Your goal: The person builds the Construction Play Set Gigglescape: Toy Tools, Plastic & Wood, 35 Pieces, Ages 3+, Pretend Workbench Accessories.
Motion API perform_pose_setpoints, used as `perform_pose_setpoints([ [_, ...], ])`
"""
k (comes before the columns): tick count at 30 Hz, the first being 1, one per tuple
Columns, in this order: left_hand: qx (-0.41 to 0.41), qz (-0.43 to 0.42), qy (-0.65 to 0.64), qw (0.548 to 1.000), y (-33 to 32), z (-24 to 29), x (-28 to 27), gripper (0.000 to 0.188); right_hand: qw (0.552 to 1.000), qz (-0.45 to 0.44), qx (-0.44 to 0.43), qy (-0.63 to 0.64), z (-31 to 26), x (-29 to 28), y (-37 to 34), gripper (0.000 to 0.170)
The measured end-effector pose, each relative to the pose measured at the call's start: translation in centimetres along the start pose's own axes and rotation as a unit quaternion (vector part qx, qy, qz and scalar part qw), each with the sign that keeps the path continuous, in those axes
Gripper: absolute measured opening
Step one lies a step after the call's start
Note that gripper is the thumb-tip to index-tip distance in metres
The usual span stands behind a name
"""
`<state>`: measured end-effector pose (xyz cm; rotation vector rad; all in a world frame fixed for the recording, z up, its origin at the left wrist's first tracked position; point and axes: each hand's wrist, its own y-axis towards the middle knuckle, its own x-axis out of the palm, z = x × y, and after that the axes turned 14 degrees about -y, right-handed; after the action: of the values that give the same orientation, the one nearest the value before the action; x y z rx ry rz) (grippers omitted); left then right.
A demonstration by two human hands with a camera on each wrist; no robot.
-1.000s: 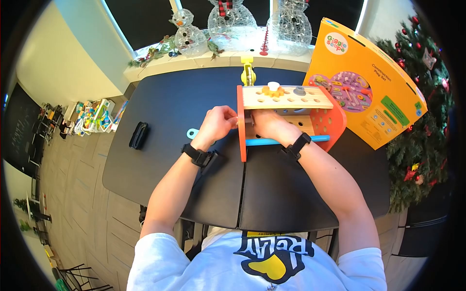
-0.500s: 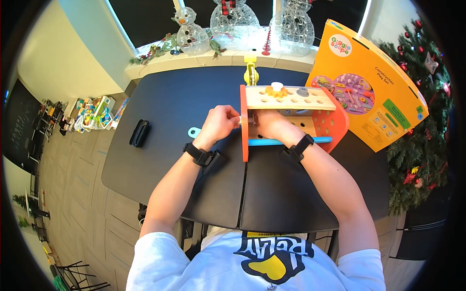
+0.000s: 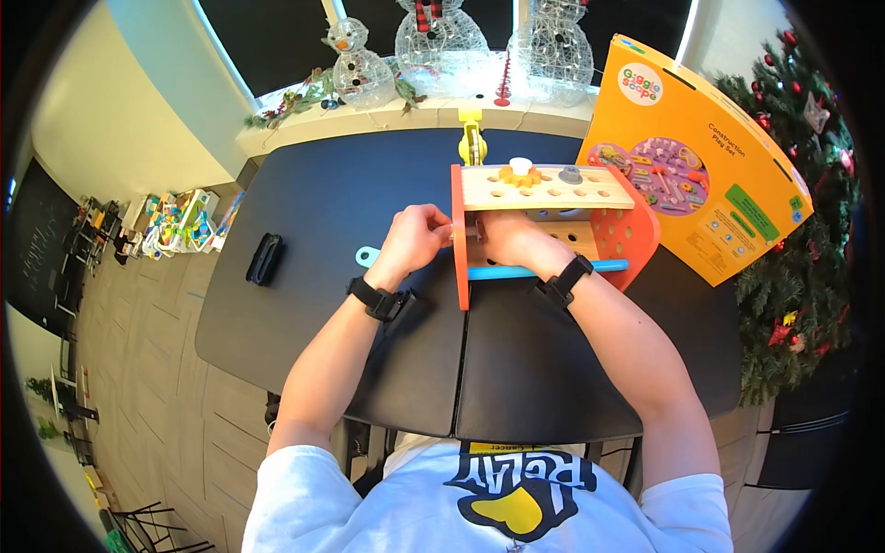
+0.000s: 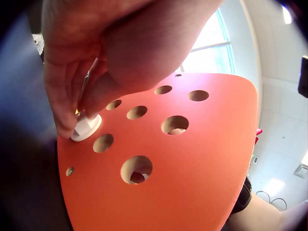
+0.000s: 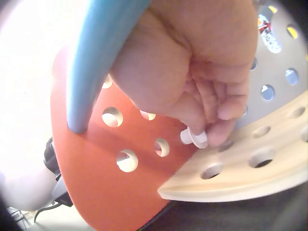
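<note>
On the table stands a toy workbench [image 3: 544, 189] with red side panels, holed wooden boards and a blue bar [image 3: 548, 268]. My left hand [image 3: 413, 241] pinches the head of a white toy bolt [image 4: 86, 127], whose flange sits against the outer face of the left red panel [image 4: 192, 159]. Inside the bench, my right hand [image 3: 516, 241] reaches under the top board. In the right wrist view its thumb and fingers pinch a small pale flanged nut [image 5: 196, 138] close to the panel's inner face. A light-blue holed strip [image 3: 367, 255] lies beside my left hand.
An orange gear [image 3: 520, 173] with a white bolt and a grey nut [image 3: 571, 175] sit on the top board. A yellow piece [image 3: 473, 143] is behind the bench. The orange box [image 3: 682, 166] stands right, a black case [image 3: 265, 258] lies left.
The view shifts slightly and the bench with it. My left fingers stay at the bolt outside the panel, my right fingers inside; the bolt head looks closer to the panel than half a second ago.
</note>
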<state>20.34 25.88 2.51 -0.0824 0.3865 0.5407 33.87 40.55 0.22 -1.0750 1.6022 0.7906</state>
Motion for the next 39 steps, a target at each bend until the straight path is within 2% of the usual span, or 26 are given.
perform_pose_setpoints([
  [2, -0.001, -0.002, 0.006, 1.0, 0.0, 0.1, 0.0, 0.017, 0.997, -0.066, 0.022, -0.019, -0.5, -0.7, -0.1, 0.036],
  [4, -0.002, -0.003, 0.012, 1.0, 0.1, -0.1, -0.1, 0.017, 1.0, -0.022, 0.014, -0.005, -0.8, -0.8, -0.8, 0.037],
  [7, -0.031, -0.018, -0.007, 0.999, 0.2, -0.3, -0.4, 0.035, 0.999, 0.016, 0.01, 0.037, -0.9, -1.1, -1.1, 0.036],
  [10, 0.006, -0.003, -0.001, 1.0, -0.2, 0.1, -0.1, 0.016, 0.998, 0.015, 0.014, 0.058, -0.5, -0.8, -0.8, 0.036],
  [14, 0.004, -0.002, 0.004, 1.0, 0.0, -0.2, 0.0, 0.017, 0.997, 0.011, 0.017, 0.068, -0.1, -0.2, -0.3, 0.035],
  [17, 0.004, -0.002, 0.005, 1.0, 0.1, -0.3, 0.0, 0.017, 1.0, 0.022, -0.006, 0.008, -0.9, -1.0, -0.7, 0.033],
  [20, 0.0, -0.003, -0.002, 1.0, 0.0, -0.2, 0.0, 0.018, 0.993, -0.108, 0.045, -0.01, -2.1, -3.1, -1.1, 0.034],
  [23, -0.002, -0.003, -0.001, 1.0, -0.1, 0.0, 0.0, 0.019, 0.995, -0.094, 0.02, 0.009, -1.7, -2.8, -1.3, 0.038],
  [26, 0.001, -0.005, 0.0, 1.0, 0.0, -0.2, -0.1, 0.018, 0.996, 0.014, 0.008, 0.086, -1.2, -1.5, -1.3, 0.038],
  [29, 0.004, -0.007, -0.01, 1.0, 0.1, -0.5, 0.0, 0.018, 0.993, 0.027, -0.005, 0.117, -0.9, -1.3, -1.2, 0.036],
  [32, 0.005, -0.007, -0.012, 1.0, 0.2, -0.7, -0.1, 0.018, 0.995, 0.04, -0.015, 0.087, -1.0, -1.4, -1.0, 0.03],
  [35, 0.004, -0.006, -0.009, 1.0, 0.1, -0.6, 0.0, 0.018, 0.999, -0.009, 0.019, 0.037, -1.6, -2.2, -1.2, 0.025],
  [39, 0.004, -0.005, -0.011, 1.0, 0.1, -0.6, 0.0, 0.018, 0.997, 0.043, 0.021, 0.063, -1.3, -1.5, -1.1, 0.023],
])
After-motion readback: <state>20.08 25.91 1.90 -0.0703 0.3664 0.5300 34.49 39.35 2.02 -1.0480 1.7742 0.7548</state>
